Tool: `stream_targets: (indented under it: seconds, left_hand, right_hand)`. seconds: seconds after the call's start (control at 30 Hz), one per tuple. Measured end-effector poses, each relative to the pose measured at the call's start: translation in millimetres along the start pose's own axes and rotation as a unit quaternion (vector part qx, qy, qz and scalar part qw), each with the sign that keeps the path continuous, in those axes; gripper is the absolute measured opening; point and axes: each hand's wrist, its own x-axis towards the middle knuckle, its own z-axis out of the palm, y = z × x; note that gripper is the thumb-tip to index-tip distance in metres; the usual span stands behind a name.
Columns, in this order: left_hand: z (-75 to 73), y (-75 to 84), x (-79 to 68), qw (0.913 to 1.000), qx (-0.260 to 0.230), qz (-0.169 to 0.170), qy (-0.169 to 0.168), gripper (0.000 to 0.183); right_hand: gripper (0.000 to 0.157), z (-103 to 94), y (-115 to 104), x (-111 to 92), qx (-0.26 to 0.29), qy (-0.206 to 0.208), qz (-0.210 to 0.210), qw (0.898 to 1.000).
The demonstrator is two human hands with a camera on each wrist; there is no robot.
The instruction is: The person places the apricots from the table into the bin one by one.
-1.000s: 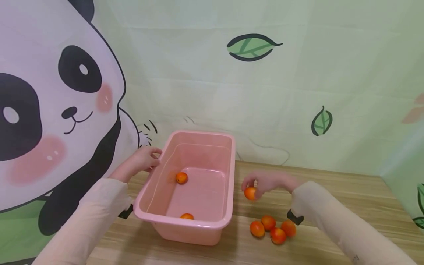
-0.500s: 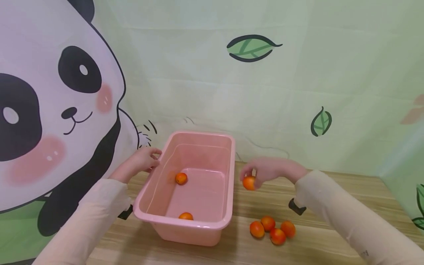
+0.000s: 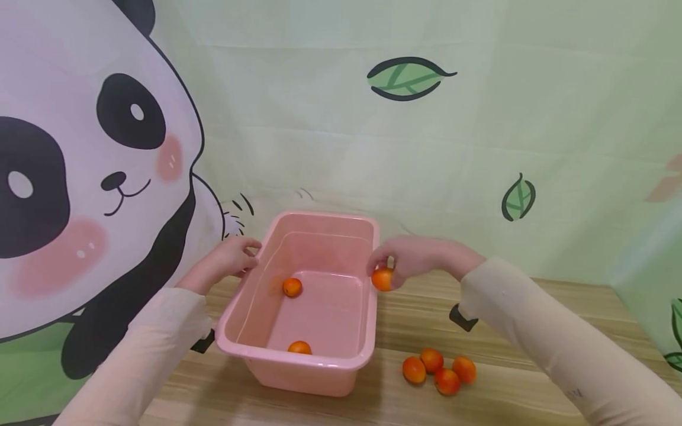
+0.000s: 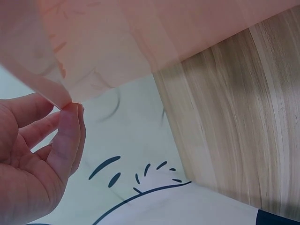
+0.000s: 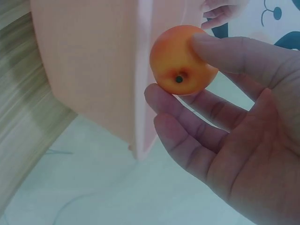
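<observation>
A pink rectangular plastic tub (image 3: 303, 376) stands on the wooden table. At its left rim, my left hand (image 3: 230, 258) pinches the edge between thumb and fingers, as the left wrist view also shows. My right hand (image 3: 412, 258) holds a small round orange-red fruit (image 5: 180, 61) with a dark stem dimple, gripped by thumb and fingertips. That fruit is beside the tub's right rim, at about rim height. Inside the tub lie two like fruits: one fruit (image 3: 292, 287) by the left wall, another fruit (image 3: 300, 348) partly hidden behind the near rim.
Several more orange-red fruits (image 3: 447, 381) lie in a cluster on the wooden table (image 3: 533, 331), right of the tub. Behind the table hangs a pale green cloth (image 3: 319, 118) printed with leaves and a large panda (image 3: 122, 177).
My right hand has lifted the fruit and carried it up and left, from over the table to the tub's right rim. My left hand stays on the left rim.
</observation>
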Motion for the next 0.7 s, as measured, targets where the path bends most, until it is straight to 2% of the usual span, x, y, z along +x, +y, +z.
stream_targets:
  seconds: [0.33,0.57,0.7]
  left_hand:
    - [0.0,-1.5,0.4,1.0000,0.003,0.004,0.002,0.047]
    - [-0.4,-3.0,2.2,1.0000,0.006,0.005,-0.002,0.048]
    - [-0.5,-2.9,1.8,1.0000,0.005,0.005,-0.003,0.048]
  right_hand:
    - [0.033,-4.5,-24.7,18.9,-0.015,-0.005,-0.009,1.000]
    - [0.034,5.3,-37.7,43.0,-0.023,-0.027,0.012,0.999]
    - [0.032,11.2,-45.4,56.1,-0.035,-0.032,0.006,0.999]
